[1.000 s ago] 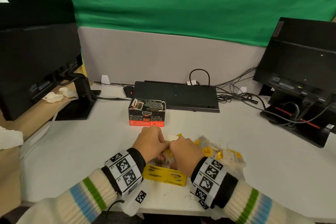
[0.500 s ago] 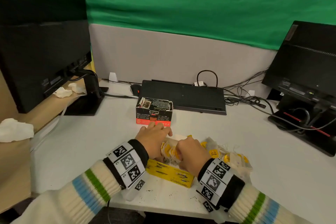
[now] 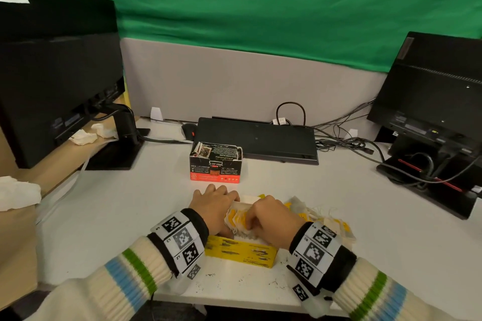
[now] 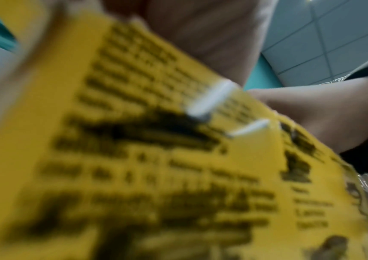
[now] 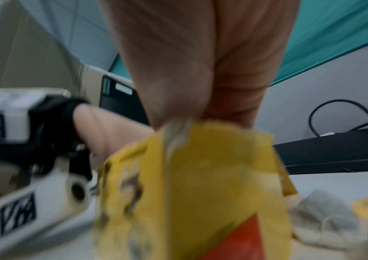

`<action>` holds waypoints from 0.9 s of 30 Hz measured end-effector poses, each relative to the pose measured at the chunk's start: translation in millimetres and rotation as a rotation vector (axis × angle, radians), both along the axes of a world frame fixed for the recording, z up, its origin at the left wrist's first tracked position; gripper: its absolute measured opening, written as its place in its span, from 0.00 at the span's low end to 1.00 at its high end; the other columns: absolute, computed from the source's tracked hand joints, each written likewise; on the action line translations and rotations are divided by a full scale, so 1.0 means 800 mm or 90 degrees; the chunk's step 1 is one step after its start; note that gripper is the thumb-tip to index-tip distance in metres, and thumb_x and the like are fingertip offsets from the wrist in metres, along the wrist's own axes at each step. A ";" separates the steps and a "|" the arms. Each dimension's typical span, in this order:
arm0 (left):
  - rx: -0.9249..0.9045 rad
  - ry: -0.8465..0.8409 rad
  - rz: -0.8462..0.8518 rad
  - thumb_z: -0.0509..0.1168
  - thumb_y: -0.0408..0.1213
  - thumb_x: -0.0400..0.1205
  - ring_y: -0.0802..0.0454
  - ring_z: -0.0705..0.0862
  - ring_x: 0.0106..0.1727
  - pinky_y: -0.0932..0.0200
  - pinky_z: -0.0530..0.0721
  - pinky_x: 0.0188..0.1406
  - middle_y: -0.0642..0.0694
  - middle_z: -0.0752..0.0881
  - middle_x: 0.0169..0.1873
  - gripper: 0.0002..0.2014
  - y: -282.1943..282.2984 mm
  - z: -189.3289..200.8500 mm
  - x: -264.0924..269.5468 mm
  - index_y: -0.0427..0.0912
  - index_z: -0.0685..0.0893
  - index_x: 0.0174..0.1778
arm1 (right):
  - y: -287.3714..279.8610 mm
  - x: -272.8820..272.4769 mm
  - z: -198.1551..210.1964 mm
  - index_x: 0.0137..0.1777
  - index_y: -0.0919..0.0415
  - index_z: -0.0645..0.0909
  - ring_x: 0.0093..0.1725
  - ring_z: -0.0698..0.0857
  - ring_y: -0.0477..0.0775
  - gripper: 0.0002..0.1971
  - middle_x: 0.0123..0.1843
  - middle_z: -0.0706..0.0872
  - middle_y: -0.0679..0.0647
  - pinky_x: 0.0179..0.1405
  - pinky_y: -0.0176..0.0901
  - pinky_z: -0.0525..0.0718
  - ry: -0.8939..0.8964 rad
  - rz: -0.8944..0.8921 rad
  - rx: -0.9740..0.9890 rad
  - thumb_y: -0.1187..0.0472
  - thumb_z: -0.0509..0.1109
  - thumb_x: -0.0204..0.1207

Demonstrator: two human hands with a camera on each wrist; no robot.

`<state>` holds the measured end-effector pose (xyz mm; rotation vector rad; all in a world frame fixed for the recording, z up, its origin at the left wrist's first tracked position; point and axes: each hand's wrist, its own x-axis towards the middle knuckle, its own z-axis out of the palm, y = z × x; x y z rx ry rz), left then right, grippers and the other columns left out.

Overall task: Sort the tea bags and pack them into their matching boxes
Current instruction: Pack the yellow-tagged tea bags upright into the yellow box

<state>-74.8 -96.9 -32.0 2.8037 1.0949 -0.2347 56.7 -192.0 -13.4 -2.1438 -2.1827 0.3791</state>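
Note:
An open yellow tea box (image 3: 241, 253) lies near the table's front edge. A bundle of yellow-tagged tea bags (image 3: 238, 217) stands in its open top. My left hand (image 3: 221, 194) wraps over the box's left end and steadies it. My right hand (image 3: 250, 219) has its fingers curled on the bundle, pinching the bags down into the box. The right wrist view shows my fingers (image 5: 189, 70) pinching paper at the yellow box (image 5: 200, 184) mouth. The left wrist view is filled by the blurred yellow box (image 4: 156, 158). An open black and red tea box (image 3: 216, 165) stands behind my hands.
Loose tea bags (image 3: 320, 216) lie right of the yellow box, also seen as loose tea bags (image 5: 325, 216). A black keyboard (image 3: 257, 139) lies behind the boxes. Monitors stand at left (image 3: 57, 68) and right (image 3: 433, 91), with cables (image 3: 347, 141) between. Tea crumbs (image 3: 234, 280) dot the front edge.
My left fingers have spread from a pinch and now lie over the box's end. The tea bag bundle has sunk lower into the yellow box under my right hand.

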 end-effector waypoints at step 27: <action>-0.114 -0.017 0.007 0.74 0.54 0.74 0.45 0.61 0.80 0.34 0.49 0.80 0.48 0.66 0.77 0.40 0.001 0.034 -0.006 0.59 0.61 0.79 | 0.000 0.152 0.021 0.48 0.56 0.85 0.41 0.83 0.48 0.08 0.47 0.85 0.52 0.37 0.31 0.78 0.146 -0.212 0.092 0.62 0.76 0.70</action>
